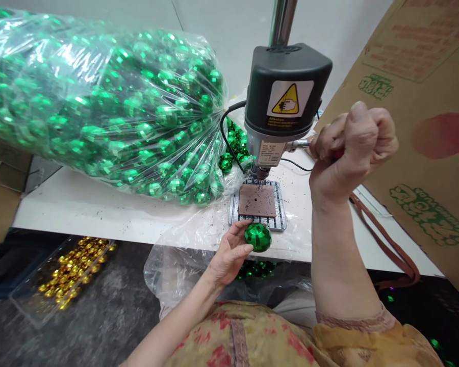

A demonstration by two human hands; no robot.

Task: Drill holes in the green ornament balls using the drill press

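Between the thumb and fingers of my left hand [231, 252] is a shiny green faceted ball [258, 237], held just in front of the drill press base [280, 204]. My right hand [354, 140] is raised and closed around the feed handle [337, 152] at the side of the bench drill press [288, 92]; most of the handle is hidden by the fingers. Below the chuck [262, 172], a brown square plate [248, 201] with a small hole lies on the slotted base. Dark shavings are scattered over the plate and around it.
A big clear bag of green faceted balls [137, 112] fills the left of the white table [95, 209]. Loose green balls [235, 140] lie behind the drill. A cardboard box [416, 153] stands at right, near a brown strap [390, 244]. Gold balls [76, 265] sit in a clear tray below.
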